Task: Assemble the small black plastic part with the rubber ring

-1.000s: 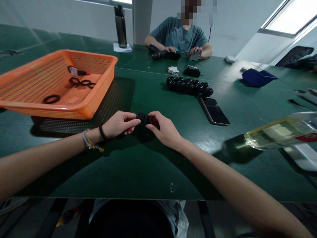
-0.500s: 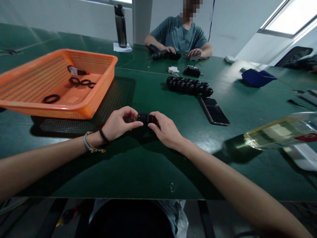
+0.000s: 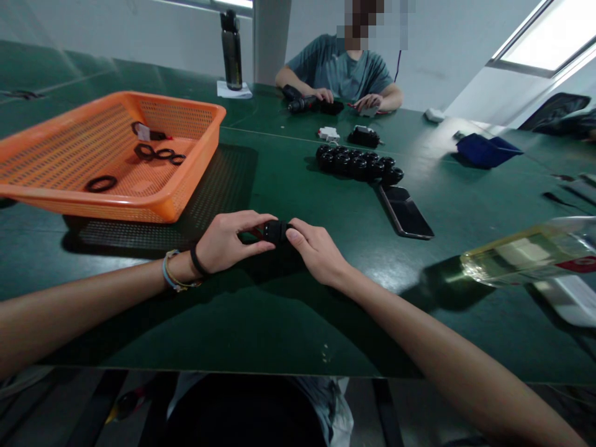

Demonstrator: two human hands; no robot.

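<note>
Over the green table, a small black cylindrical part [image 3: 274, 232] is held between both hands. My left hand [image 3: 228, 243] pinches its left end, thumb below and fingers above. My right hand [image 3: 320, 251] grips the right end, with the thumb on the near side; its fingertips are partly hidden. A seam or collar shows around the part, but its exact kind is too small to tell.
To the left stands an orange basket [image 3: 186, 186] with several black rings. Beyond my hands lie a cluster of glossy black round pieces [image 3: 358, 164] and a phone [image 3: 406, 211]. A clear bottle [image 3: 521, 251] lies at right. Across the table sits a person [image 3: 344, 74] beside a drill [image 3: 300, 104].
Both hands and the black part appear slightly lower and to the right. My left fingers are straighter along its top, and my right thumb has moved up along the part.
</note>
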